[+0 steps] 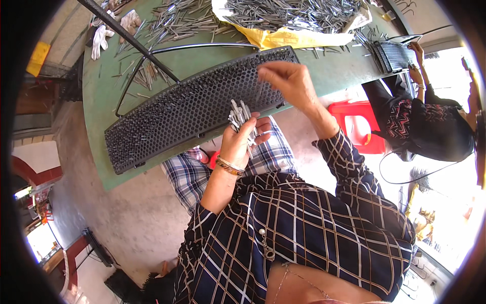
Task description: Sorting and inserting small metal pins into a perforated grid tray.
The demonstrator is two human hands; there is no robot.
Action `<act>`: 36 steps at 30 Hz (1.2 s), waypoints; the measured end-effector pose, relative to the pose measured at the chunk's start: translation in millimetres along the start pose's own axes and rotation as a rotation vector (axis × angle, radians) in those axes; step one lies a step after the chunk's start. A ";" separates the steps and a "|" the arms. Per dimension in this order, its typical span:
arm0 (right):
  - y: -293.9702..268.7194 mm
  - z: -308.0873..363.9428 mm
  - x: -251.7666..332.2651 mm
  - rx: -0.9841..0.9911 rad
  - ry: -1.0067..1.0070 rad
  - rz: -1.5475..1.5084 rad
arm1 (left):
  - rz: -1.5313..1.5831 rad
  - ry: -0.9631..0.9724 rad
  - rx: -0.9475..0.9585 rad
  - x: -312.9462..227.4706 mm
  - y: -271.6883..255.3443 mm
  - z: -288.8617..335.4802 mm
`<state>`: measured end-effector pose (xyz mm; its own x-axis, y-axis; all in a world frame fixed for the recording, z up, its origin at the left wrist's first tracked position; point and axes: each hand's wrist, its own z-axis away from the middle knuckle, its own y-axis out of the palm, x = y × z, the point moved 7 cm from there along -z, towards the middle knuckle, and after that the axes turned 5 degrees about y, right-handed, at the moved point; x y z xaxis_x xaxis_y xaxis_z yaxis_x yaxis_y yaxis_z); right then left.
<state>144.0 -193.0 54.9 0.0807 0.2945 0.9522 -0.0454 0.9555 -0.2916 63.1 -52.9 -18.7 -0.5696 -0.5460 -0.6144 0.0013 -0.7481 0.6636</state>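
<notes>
Mid-frame, grey strips (237, 115) are clamped in the upturned left hand (237, 141); the right hand (294, 86) arches over the black perforated tray (195, 109), its blurred fingers' hold impossible to tell. Upper left, a dark pole (163, 66) slants behind; the green tabletop (98, 96) ends above concrete floor (129, 218).

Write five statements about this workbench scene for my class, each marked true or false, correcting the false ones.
1. The left hand holds a bunch of grey strips. True.
2. Every hole in the nearest black tray is filled. False: many are bare.
3. The right hand lies on the lap. False: it is over the tray.
4. A co-worker's hand is at another tray. True.
5. The stool is green. False: it is red.
</notes>
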 end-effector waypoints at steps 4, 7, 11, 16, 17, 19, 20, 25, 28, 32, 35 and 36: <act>-13.2 -18.3 13.3 -0.217 -0.215 0.046 | 0.010 -0.042 0.007 4.0 7.5 -2.3; -7.6 -29.0 12.1 -0.259 -0.387 0.233 | 0.026 -0.083 -0.018 17.4 -4.2 -6.7; 1.8 -33.3 7.0 -0.268 -0.513 0.299 | -0.020 -0.092 -0.006 14.4 -3.5 -4.2; 16.6 -28.6 10.7 -0.221 -0.688 0.475 | -0.019 -0.084 -0.034 10.9 -10.1 -2.2; 19.0 -26.9 14.8 -0.211 -0.719 0.542 | -0.035 -0.073 -0.046 10.3 -12.9 -1.8; 19.5 -23.6 17.1 -0.201 -0.746 0.612 | -0.031 -0.065 -0.039 11.1 -13.5 -1.8; 20.5 -22.0 16.4 -0.175 -0.763 0.648 | -0.029 -0.055 -0.032 11.1 -13.5 -1.8; 23.4 -19.4 12.2 -0.182 -0.786 0.718 | 0.026 -0.061 -0.053 12.9 -13.2 -1.5; 12.7 -7.3 23.4 -0.292 -0.778 0.593 | 0.011 -0.044 -0.046 12.2 -14.3 -1.9; 24.0 6.7 1.4 0.070 -0.245 0.303 | -0.014 0.014 -0.034 7.3 -14.7 -1.0; 33.3 19.3 -17.0 0.263 -0.029 0.181 | -0.063 0.034 -0.018 4.4 -3.0 -2.4; 33.0 21.4 -15.9 0.259 -0.028 0.182 | -0.063 0.032 -0.015 4.3 -1.9 -2.1</act>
<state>119.9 -166.6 32.0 0.0210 0.4560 0.8898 -0.3094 0.8492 -0.4279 62.4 -54.7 -23.5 -0.5423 -0.5090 -0.6684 -0.0215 -0.7869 0.6167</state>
